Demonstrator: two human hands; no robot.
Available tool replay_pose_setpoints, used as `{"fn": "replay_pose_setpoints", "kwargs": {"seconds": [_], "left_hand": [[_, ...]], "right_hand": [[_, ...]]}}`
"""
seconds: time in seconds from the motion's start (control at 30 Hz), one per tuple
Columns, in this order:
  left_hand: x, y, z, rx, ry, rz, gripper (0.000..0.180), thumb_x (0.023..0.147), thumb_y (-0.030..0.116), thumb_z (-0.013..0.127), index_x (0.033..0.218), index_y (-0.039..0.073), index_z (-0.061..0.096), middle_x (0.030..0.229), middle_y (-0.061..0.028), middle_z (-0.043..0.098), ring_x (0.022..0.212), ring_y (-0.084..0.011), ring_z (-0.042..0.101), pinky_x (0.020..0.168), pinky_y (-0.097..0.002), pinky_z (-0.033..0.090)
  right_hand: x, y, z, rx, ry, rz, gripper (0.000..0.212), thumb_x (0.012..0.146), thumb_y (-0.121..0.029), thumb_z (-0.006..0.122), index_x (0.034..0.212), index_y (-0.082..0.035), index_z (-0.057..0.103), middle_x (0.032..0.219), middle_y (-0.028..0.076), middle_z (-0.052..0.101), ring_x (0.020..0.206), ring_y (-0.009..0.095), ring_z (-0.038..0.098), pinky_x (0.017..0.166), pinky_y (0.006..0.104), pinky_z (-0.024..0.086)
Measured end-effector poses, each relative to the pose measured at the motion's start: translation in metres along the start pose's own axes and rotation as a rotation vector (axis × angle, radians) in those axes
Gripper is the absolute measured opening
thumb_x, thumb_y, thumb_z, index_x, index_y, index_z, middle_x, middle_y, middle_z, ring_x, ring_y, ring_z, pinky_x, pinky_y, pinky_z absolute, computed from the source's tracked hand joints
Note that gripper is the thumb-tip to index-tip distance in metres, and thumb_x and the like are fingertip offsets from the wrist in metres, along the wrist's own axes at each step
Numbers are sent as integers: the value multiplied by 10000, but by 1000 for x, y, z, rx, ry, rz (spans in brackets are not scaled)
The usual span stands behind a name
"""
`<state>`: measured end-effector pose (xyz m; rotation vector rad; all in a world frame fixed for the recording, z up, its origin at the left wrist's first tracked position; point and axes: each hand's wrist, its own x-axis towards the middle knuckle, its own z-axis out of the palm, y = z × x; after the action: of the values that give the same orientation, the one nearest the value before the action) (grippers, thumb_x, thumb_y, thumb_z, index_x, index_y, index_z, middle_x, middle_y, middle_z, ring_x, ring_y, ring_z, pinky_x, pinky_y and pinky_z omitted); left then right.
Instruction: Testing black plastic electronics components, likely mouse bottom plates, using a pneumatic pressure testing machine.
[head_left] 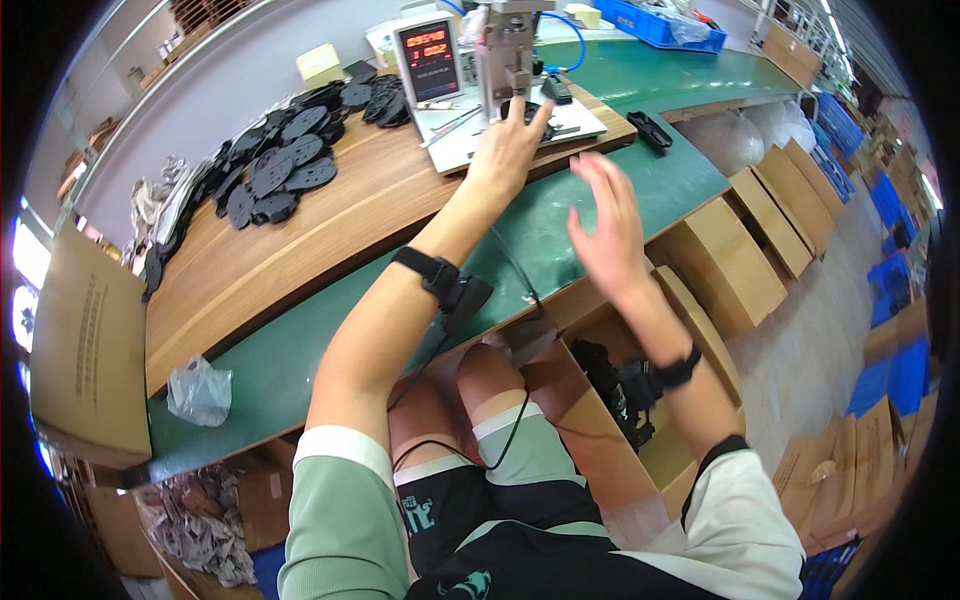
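Note:
My left hand (505, 150) reaches to the white base plate (465, 155) of a metal bench press (508, 60), its fingers stretched out under the press head. A black piece (540, 118) sits on the plate by its fingertips, partly hidden by them; whether they touch it I cannot tell. My right hand (608, 225) hangs open above the green bench, just in front of the plate, with nothing in it. A control box with red lit digits (428, 58) stands left of the press. Right of the plate lies a black sole-shaped piece (650, 132).
Many flat black pieces (290, 165) are heaped on the wooden board (260, 275) at left. A crumpled plastic bag (200, 390) lies near the bench's front edge. Below right, an open carton (670, 450) holds black pieces (610, 395). More cartons (720, 265) line the right side.

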<state>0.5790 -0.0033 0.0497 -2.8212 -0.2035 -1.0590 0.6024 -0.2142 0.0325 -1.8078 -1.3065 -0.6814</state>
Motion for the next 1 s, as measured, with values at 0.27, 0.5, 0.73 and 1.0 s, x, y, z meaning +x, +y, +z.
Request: {"fn": "replay_pose_setpoints", "kwargs": {"seconds": [0.27, 0.5, 0.73, 1.0], "left_hand": [[-6, -11, -9, -249, 14, -14, 888, 745, -25, 795, 1549, 38, 422, 1528, -325, 393, 1123, -420, 699, 889, -472, 617], [-90, -161, -25, 227, -36, -445, 666, 950, 203, 660, 1543, -4, 439, 1547, -275, 474, 1451, -420, 458, 1220, -571, 359], [-154, -178, -45, 339, -298, -474, 577, 990, 372, 629, 1424, -3, 573, 1433, -252, 568, 1429, -421, 474, 1259, -648, 215], [-187, -172, -45, 170, -13, -584, 618, 993, 444, 695, 1403, 8, 541, 1310, -233, 627, 1312, -410, 546, 1195, -603, 323]], "right_hand": [[84, 63, 93, -243, -160, -69, 461, 780, 23, 734, 1226, -36, 632, 1279, 129, 662, 1238, 351, 618, 1023, 489, 518], [100, 61, 80, -17, -174, -114, 341, 766, 51, 702, 1089, -57, 679, 1120, 128, 686, 1121, 370, 654, 951, 466, 556], [98, 62, 75, -45, -244, -47, 338, 772, 45, 684, 1095, -57, 682, 1118, 127, 685, 1132, 361, 649, 960, 456, 551], [101, 55, 77, -54, -232, -77, 330, 778, 36, 676, 1094, -57, 683, 1124, 128, 692, 1123, 368, 653, 964, 462, 547]]}}
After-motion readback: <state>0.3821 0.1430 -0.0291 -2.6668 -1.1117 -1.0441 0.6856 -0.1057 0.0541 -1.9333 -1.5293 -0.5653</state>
